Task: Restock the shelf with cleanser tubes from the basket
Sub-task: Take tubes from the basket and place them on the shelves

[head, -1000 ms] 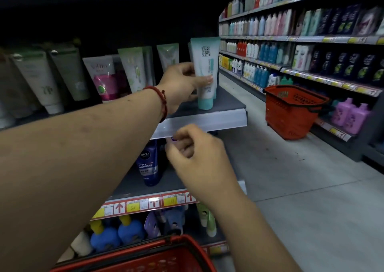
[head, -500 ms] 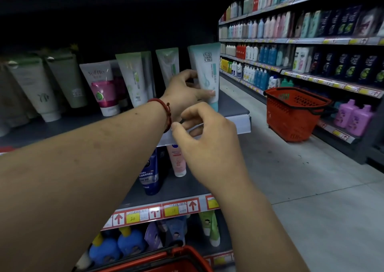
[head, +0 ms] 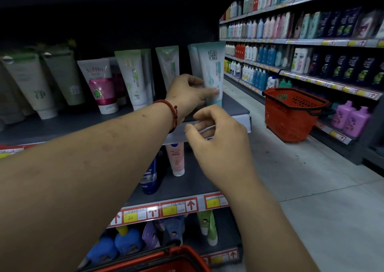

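Cleanser tube (head: 214, 70) upright, upper centre of frame, on the shelf's (head: 235, 107) right end; my left hand (head: 189, 93) grips its lower part; my right hand (head: 218, 140) hovers just below, loosely curled, holding nothing; basket (head: 164, 258) rim at bottom edge.

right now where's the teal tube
Head view: the teal tube stands at the right end of the upper shelf, held by the left hand, a green tube beside it.
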